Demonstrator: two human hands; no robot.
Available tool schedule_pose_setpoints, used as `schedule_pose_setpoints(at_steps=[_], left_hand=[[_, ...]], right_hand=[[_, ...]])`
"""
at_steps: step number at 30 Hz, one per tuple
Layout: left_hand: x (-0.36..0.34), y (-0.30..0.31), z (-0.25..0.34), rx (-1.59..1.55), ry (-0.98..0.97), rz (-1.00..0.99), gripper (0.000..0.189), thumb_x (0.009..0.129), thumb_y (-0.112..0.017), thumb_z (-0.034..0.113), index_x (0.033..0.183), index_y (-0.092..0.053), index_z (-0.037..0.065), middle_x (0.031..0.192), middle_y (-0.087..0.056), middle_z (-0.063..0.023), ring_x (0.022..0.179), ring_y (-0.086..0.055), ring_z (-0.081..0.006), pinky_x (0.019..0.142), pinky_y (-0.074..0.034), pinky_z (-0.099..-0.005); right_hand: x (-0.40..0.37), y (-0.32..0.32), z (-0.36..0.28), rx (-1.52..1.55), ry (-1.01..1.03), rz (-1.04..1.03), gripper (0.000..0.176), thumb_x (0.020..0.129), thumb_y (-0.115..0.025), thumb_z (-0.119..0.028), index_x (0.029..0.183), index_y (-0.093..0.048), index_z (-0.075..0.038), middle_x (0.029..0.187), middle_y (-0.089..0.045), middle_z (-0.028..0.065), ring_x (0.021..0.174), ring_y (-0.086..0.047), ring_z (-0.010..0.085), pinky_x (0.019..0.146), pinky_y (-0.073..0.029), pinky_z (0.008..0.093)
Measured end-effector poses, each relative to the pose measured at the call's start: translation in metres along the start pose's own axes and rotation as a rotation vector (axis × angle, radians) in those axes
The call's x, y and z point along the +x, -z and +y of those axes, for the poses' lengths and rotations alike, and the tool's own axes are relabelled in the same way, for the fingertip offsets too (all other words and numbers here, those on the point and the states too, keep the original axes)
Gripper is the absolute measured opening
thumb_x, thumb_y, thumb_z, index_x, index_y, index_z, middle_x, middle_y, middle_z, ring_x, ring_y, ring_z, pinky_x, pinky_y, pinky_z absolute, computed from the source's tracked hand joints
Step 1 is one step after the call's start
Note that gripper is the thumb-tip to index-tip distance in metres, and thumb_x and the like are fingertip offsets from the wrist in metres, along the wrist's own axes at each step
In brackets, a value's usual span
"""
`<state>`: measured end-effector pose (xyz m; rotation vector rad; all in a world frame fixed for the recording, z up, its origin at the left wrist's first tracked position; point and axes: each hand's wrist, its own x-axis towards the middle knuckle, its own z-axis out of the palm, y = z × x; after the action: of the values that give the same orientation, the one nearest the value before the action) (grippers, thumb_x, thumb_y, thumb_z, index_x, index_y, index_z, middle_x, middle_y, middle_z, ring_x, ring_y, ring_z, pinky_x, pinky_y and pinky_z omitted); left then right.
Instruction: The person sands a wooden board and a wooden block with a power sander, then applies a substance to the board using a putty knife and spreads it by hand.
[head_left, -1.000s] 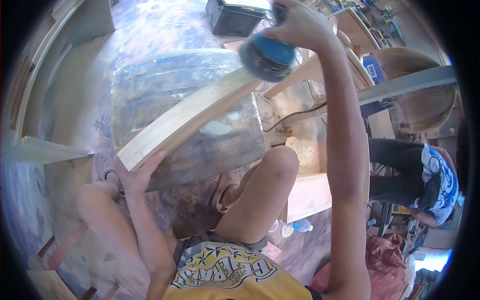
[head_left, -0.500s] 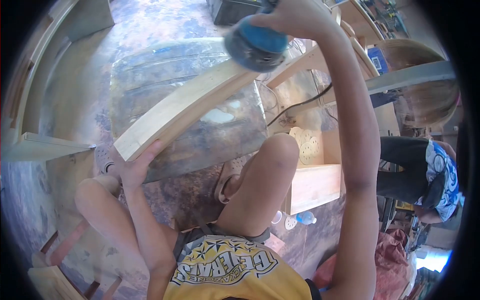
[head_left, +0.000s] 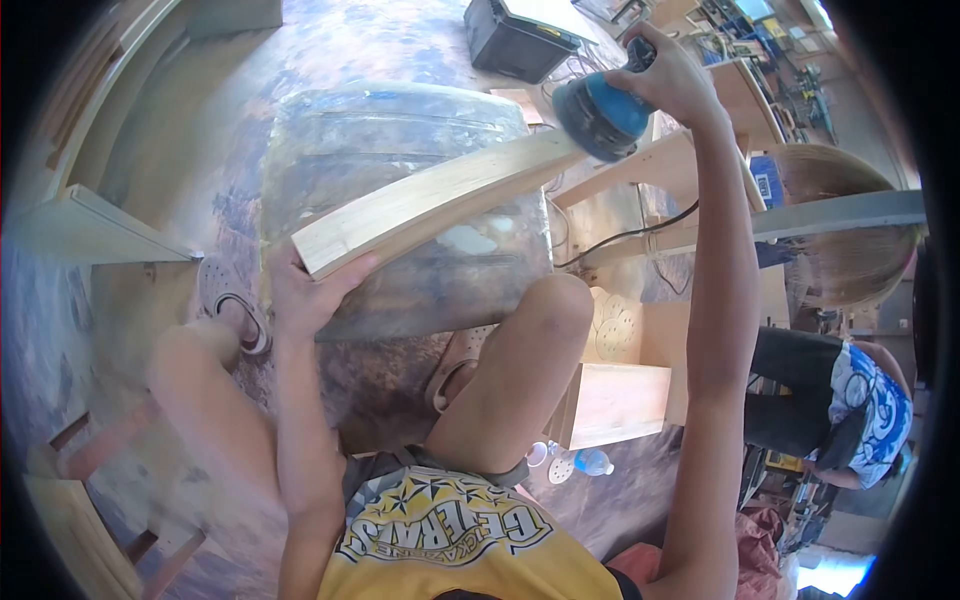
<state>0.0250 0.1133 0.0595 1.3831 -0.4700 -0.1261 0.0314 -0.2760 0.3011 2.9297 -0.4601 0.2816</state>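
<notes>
A pale wooden board (head_left: pixel 430 195) slants across the view over a worn, dusty low platform (head_left: pixel 400 115). My left hand (head_left: pixel 318 290) is wrapped round its near left end, thumb along the lower edge. At the far right end of the board, a blue and black power sander (head_left: pixel 604 112) rests against the wood, its pad side partly hidden from view. My right hand (head_left: pixel 672 78) grips the sander's top and handle. A dark cable (head_left: pixel 640 232) runs behind the board.
An open wooden box (head_left: pixel 618 400) with perforated sanding discs (head_left: pixel 612 325) stands right of my knee, a plastic bottle (head_left: pixel 594 462) beside it. A black bin (head_left: pixel 515 45) is at the top. Another person (head_left: pixel 865 400) bends at the right. Wooden panels (head_left: pixel 115 225) stand left.
The view has shifted, so most things appear further right or lower. My right hand and the sander stay at the board's far end; my left hand still holds the near end.
</notes>
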Motion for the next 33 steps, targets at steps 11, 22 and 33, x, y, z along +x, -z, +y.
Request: schedule_pose_setpoints(at_steps=[11,22,33], left_hand=[[0.000,-0.003,0.002,-0.070,0.216,-0.018,0.050,0.074,-0.090,0.008,0.119,-0.070,-0.002,0.104,-0.076,-0.0055,0.095,-0.070,-0.0134,0.087,-0.056,-0.0302],[0.002,-0.002,-0.013,0.133,-0.132,0.066,0.036,0.075,-0.089,0.008,0.106,-0.074,-0.001,0.098,-0.076,-0.0061,0.087,-0.070,-0.0135,0.079,-0.056,-0.0305],[-0.049,0.015,-0.012,0.446,-0.092,0.238,0.051,0.075,-0.092,0.025,0.113,-0.073,-0.003,0.105,-0.076,-0.0148,0.098,-0.072,-0.0210,0.089,-0.056,-0.0363]], right_hand=[[-0.091,0.063,-0.203,0.301,0.525,0.070,0.033,0.072,-0.078,-0.023,0.099,-0.066,-0.011,0.094,-0.067,0.0171,0.090,-0.068,0.0391,0.077,-0.054,0.0487],[-0.109,0.046,-0.235,0.371,0.589,0.142,0.034,0.068,-0.073,-0.024,0.100,-0.072,-0.012,0.095,-0.072,0.0167,0.085,-0.072,0.0373,0.072,-0.058,0.0478],[-0.052,0.001,0.019,0.179,0.060,0.041,0.068,0.064,-0.084,-0.043,0.122,-0.065,-0.013,0.105,-0.073,0.0174,0.100,-0.070,0.0322,0.085,-0.055,0.0452]])
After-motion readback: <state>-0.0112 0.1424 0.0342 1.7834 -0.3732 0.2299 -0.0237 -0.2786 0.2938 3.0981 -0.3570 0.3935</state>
